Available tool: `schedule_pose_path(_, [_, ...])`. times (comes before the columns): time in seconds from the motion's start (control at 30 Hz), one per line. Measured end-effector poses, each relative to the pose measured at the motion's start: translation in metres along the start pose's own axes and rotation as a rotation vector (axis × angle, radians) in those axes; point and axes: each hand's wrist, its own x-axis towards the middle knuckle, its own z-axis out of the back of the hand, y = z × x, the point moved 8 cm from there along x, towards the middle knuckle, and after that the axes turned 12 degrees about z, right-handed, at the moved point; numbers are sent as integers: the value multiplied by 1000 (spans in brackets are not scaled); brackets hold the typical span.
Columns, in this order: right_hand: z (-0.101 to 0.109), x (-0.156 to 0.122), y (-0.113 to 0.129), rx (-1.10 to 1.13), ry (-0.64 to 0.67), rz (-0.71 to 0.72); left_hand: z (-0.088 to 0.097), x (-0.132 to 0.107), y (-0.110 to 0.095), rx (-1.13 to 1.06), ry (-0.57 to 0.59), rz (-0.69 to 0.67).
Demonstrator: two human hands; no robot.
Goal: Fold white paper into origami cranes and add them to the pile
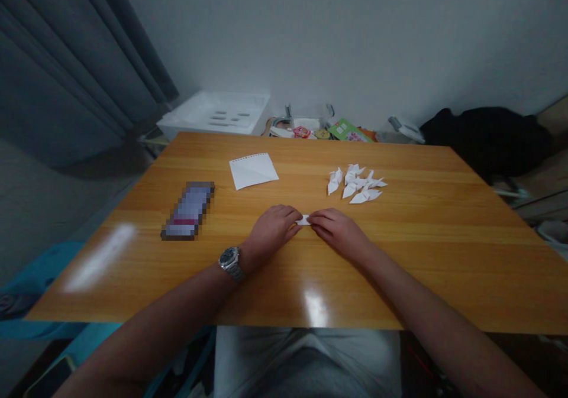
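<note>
My left hand [271, 230], with a metal watch on its wrist, and my right hand [338, 231] meet at the middle of the wooden table [421, 250]. Both pinch a small folded piece of white paper [304, 220] against the tabletop; only a sliver of it shows between the fingertips. Several folded white paper figures [357, 185] lie in a loose cluster beyond my right hand. A white sheet of notepad paper [253, 170] lies flat beyond my left hand.
A phone [189, 210] lies face up on the table's left part. Behind the far edge sit a white plastic tray [217, 113], small colourful packets [328, 130] and a dark bundle of cloth [486, 132]. A grey curtain hangs at the left.
</note>
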Motion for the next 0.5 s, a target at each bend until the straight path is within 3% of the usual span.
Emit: schedule_pose_path(0.5, [9,-1,-6,30,-51,-84,5,0,-3,-25,1,-18])
